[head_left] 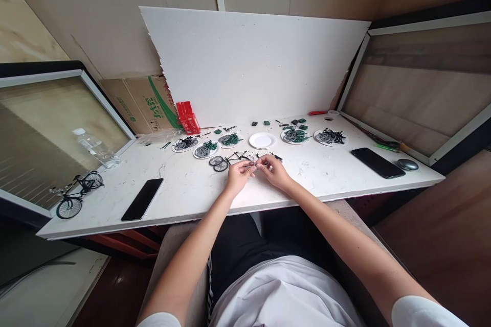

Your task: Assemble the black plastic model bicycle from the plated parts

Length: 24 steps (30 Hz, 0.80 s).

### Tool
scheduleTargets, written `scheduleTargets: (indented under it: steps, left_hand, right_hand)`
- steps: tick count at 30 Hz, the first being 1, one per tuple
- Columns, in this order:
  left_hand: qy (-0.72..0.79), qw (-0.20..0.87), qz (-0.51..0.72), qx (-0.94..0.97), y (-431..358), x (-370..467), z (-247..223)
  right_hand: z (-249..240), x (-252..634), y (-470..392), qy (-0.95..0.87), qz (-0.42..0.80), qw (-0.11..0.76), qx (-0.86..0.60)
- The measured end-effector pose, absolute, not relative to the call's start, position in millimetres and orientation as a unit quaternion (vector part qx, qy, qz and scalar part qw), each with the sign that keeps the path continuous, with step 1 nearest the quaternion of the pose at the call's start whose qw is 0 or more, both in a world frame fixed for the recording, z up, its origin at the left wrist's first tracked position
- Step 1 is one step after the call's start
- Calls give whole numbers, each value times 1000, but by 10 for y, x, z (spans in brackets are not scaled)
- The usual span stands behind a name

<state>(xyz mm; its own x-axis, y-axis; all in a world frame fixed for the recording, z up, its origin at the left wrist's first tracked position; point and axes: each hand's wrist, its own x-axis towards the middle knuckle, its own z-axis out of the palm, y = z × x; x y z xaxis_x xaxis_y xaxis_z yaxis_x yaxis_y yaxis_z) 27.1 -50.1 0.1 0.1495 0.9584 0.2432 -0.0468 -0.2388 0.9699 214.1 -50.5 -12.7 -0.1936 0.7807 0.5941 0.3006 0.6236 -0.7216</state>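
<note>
My left hand (238,176) and my right hand (273,169) meet over the front middle of the table, fingertips pinched together. Between them is a small thin model bicycle part (252,164), too small to tell which. Two black spoked model wheels (221,164) lie just left of my left hand. Behind my fingers rests a thin black model bicycle frame (238,156), partly hidden. More small black parts (276,157) show past my right hand. At the far left stands an assembled black model bicycle (80,193).
Paper plates with wheels and green or black parts flank a white plate (262,140). A red box (187,117), a plastic bottle (97,148), a phone (142,199), another phone (378,162) and a grey mouse (407,164) are on the table (184,199). A white board (261,61) stands behind.
</note>
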Motion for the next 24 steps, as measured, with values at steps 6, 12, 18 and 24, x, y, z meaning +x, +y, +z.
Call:
scheduleTargets:
  steps: [6,12,18,24]
  left_hand:
    - [396,460,519,601,-520,267,10]
    - [403,458,515,602,-579,284,58]
    - [407,461,513,599,-587,287,65]
    - [403,468,516,594,-577,288,53]
  right_hand:
    - [-148,2136,-489,-744,212,515,-369]
    - [-134,2151,-496,-740,223,512,-375]
    - [-142,2159,-475,-731,241,516,-376]
    - [-140,2154,-466,-721,265,523,-370]
